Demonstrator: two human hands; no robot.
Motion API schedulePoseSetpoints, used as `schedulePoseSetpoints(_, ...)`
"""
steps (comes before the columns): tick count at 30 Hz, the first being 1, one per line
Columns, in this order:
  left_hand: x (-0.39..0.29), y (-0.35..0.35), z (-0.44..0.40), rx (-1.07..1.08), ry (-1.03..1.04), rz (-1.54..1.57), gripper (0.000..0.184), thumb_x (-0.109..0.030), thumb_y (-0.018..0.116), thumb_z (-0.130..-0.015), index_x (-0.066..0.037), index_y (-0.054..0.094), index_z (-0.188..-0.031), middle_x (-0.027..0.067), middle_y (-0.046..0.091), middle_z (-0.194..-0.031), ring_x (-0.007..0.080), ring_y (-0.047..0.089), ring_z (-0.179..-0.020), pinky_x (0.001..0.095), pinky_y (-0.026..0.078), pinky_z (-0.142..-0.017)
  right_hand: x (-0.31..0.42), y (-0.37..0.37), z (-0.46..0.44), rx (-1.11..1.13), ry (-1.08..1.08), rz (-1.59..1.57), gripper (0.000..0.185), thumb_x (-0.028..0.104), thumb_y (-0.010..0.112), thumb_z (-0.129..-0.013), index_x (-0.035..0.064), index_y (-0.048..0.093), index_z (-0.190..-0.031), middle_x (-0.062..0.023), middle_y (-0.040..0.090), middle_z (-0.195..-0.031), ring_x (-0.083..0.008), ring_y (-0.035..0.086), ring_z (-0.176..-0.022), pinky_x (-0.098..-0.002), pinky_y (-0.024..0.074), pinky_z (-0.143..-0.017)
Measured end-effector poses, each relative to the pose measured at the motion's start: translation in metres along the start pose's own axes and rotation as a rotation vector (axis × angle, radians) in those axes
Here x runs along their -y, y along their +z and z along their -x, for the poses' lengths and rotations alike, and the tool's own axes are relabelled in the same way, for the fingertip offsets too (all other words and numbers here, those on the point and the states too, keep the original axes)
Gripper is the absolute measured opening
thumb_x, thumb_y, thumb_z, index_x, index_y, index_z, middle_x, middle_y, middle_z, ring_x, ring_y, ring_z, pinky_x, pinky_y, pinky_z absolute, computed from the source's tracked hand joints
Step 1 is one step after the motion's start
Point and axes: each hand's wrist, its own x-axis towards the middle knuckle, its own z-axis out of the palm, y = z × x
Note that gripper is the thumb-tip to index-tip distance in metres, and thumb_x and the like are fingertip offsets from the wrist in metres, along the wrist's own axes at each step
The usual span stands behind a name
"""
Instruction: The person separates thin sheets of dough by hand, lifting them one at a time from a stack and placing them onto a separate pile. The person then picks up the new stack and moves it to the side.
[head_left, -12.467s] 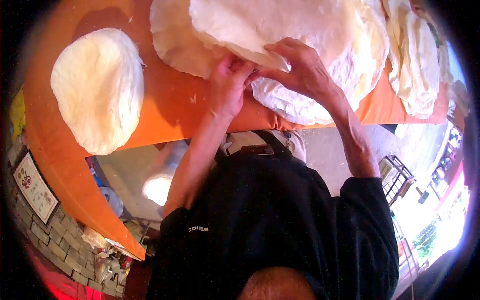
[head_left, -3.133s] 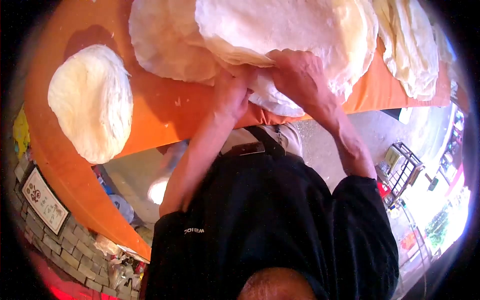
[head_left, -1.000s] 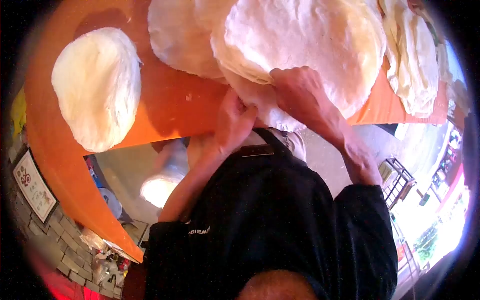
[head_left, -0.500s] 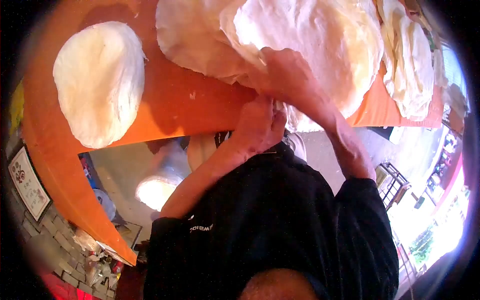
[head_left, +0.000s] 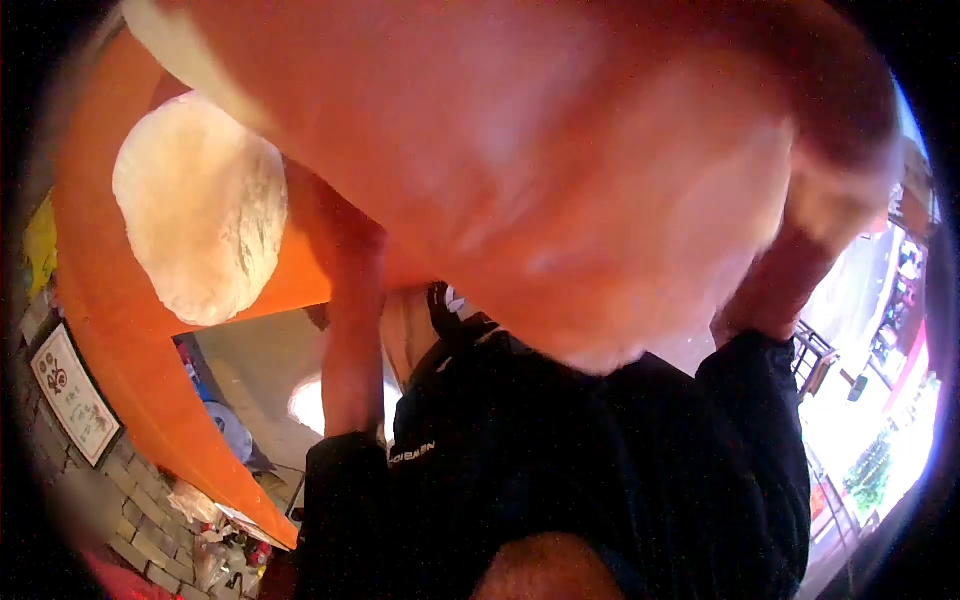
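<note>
A large thin white sheet of soft, wadding-like material (head_left: 560,180) hangs raised close to the camera, shadowed and blurred. Its lower edge reaches down in front of my dark shirt. My left forearm runs up behind the sheet's left part, where the sheet hides my left hand. At its right edge, my right hand (head_left: 828,212) is smeared by motion and partly covered. The sheet is held up between my two spread arms; no fingers show clearly. A smaller oval white piece (head_left: 205,210) lies flat on the orange table (head_left: 95,260) at the left.
An open gap in the orange top shows the floor and a bright white rounded thing (head_left: 310,405) below. A framed certificate (head_left: 75,393) stands by the brick wall (head_left: 140,545) at lower left. A dark metal rack (head_left: 815,358) is at the right.
The large sheet has been lifted off the table toward the camera and now covers the upper view. My hands, close together before, have moved apart, left and right.
</note>
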Motion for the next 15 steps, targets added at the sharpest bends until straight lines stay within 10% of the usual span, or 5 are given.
schedulePoseSetpoints(8,-0.013,-0.065,-0.036,-0.202,0.067,-0.358,0.050,-0.028,0.055,-0.093,-0.004,0.042,-0.136,0.0083,0.049,-0.133,0.0262,0.047,-0.122,0.0425,0.038,-0.103,-0.242,0.052,0.008,-0.169,0.569,-0.487,0.039,0.025,0.069,-0.080,0.0012,0.063,-0.110,-0.0074,0.066,-0.097,-0.0161,0.061,-0.089,-0.0316,0.0480,-0.080)
schedulePoseSetpoints(15,0.003,-0.054,-0.040,-0.488,0.066,-0.755,0.062,-0.042,0.054,-0.092,0.003,0.044,-0.134,0.0141,0.053,-0.129,0.0243,0.052,-0.115,0.0340,0.041,-0.098,-0.215,0.098,0.010,-0.478,0.310,-0.518,0.041,0.032,0.070,-0.078,-0.0003,0.064,-0.102,-0.0038,0.064,-0.084,-0.0158,0.060,-0.079,-0.0305,0.0489,-0.074)
